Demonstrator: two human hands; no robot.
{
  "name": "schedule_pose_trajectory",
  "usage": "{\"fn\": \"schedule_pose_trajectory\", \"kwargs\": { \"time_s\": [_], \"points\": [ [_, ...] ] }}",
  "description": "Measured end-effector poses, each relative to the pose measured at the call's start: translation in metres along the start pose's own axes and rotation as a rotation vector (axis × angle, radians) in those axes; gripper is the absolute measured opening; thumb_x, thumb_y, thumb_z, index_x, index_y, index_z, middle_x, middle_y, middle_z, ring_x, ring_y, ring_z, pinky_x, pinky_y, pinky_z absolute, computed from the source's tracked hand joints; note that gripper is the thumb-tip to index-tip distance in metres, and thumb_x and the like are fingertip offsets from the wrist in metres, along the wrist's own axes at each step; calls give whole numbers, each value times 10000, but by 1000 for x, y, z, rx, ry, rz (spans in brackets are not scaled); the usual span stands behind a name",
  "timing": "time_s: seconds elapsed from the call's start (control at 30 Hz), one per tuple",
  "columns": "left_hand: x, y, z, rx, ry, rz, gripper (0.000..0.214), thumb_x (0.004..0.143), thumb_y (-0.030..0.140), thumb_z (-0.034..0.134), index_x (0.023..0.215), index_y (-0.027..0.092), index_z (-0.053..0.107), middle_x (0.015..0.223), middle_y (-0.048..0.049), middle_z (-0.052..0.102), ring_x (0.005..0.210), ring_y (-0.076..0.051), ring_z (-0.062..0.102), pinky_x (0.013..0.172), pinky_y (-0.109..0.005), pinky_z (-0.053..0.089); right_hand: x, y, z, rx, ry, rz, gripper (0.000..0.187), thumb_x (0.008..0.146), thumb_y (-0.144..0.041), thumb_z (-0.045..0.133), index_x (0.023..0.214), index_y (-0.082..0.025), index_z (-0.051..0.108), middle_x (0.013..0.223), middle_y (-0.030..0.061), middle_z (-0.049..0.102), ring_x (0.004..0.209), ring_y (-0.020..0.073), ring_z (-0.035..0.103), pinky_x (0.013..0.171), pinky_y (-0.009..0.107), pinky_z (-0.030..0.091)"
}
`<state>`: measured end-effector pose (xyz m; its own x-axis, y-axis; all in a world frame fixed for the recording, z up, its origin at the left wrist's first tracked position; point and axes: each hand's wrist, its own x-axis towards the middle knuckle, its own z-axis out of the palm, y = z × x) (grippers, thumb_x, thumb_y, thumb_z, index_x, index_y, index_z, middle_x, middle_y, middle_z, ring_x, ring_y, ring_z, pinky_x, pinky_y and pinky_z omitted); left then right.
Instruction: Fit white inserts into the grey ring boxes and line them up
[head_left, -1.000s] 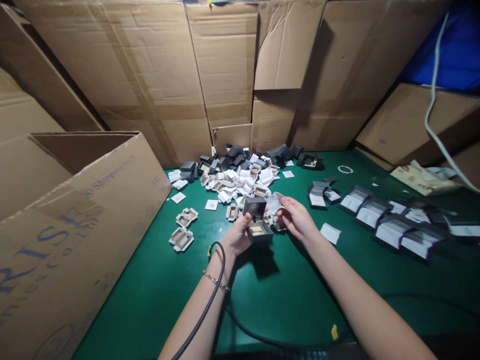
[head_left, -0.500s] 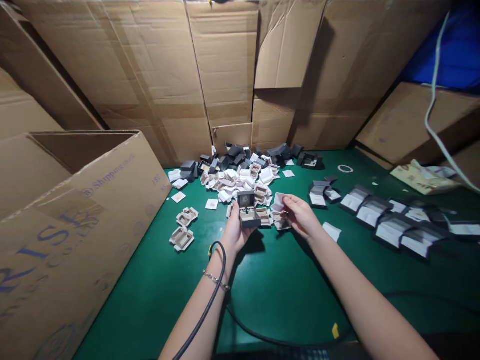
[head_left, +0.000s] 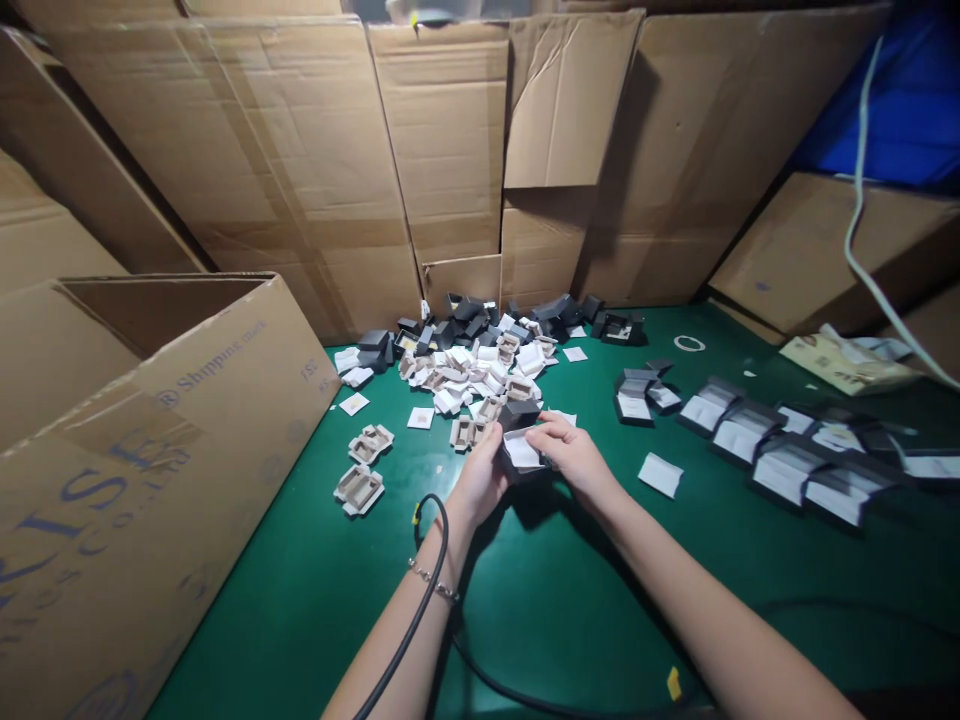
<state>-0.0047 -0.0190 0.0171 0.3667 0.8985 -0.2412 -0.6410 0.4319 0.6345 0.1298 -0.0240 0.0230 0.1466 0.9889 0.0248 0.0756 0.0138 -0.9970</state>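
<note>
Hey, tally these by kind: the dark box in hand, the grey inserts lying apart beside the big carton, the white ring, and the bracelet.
Held dark box: 1
Grey inserts: 2
White ring: 1
Bracelet: 1
Total: 5

A pile point(head_left: 472, 372) lies behind the held box point(head_left: 519, 414), a carton point(head_left: 187, 480) left.
</note>
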Motion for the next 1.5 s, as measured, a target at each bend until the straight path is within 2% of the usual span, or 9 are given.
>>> {"fn": "schedule_pose_trajectory", "kwargs": {
  "time_s": [0.17, 0.37, 0.6, 0.77, 0.97, 1.13, 1.4, 1.5],
  "points": [
    [-3, -1, 1, -3, -62, 74, 489, 828, 336, 617, 1279, 238, 455, 1140, -58, 654, 1032, -203, 631, 908, -360, 507, -2, 1, 1, -79, 108, -87, 237, 610, -439, 699, 582, -203, 706, 1041, 111, 665, 1051, 277, 584, 947, 416, 415],
    [-5, -1, 1, 73, -118, 59, 505, 784, 415, 640, 1223, 216, 489, 1159, -78, 636, 1032, -224, 624, 879, -365, 507, -4, -1, 2, -131, 147, -138, 204, 644, -396, 671, 593, -201, 706, 969, 108, 676, 974, 254, 608, 850, 385, 472],
    [-6, -4, 0, 221, -92, 49, 638, 628, 140, 744, 1201, 233, 481, 1127, -59, 645, 967, -181, 638, 763, -271, 511, -9, 0, 7, -192, 206, -231, 175, 666, -351, 634, 592, -200, 681, 960, 95, 676, 872, 222, 625, 725, 339, 502],
    [-6, -2, -1, 192, -82, 46, 556, 655, 146, 709, 1169, 221, 511, 1108, -47, 645, 901, -151, 637, 746, -251, 507, -10, -4, 2, -214, 188, -284, 193, 726, -376, 629, 698, -199, 702, 956, 95, 683, 882, 221, 629, 723, 337, 498],
    [-6, 0, -4, 207, -77, 41, 535, 673, 139, 674, 1178, 225, 522, 1100, -34, 645, 885, -136, 618, 722, -233, 499, -8, -6, 0, -259, 92, -298, 183, 718, -365, 622, 670, -202, 688, 917, 88, 700, 871, 228, 634, 741, 352, 489],
    [-5, -3, -4, 219, -93, 36, 561, 656, 115, 679, 1178, 218, 501, 1057, -34, 641, 843, -116, 609, 727, -227, 470, -9, -4, 2, -271, 135, -269, 181, 714, -360, 623, 668, -207, 708, 927, 83, 695, 910, 231, 625, 821, 374, 471],
    [-3, -8, -1, 313, -49, 123, 558, 596, 58, 636, 1121, 206, 516, 999, -21, 634, 794, -103, 572, 668, -207, 419, -10, -3, 5, -301, 135, -246, 163, 691, -319, 601, 583, -214, 662, 889, 70, 694, 866, 220, 615, 812, 361, 463],
    [-1, -13, -2, 383, -14, 173, 566, 580, 45, 618, 1118, 196, 527, 1011, -31, 628, 824, -122, 571, 690, -218, 425, -10, 0, 5, -338, 141, -236, 155, 678, -275, 586, 543, -209, 625, 872, 65, 686, 830, 208, 608, 798, 345, 454]
  ]
}}
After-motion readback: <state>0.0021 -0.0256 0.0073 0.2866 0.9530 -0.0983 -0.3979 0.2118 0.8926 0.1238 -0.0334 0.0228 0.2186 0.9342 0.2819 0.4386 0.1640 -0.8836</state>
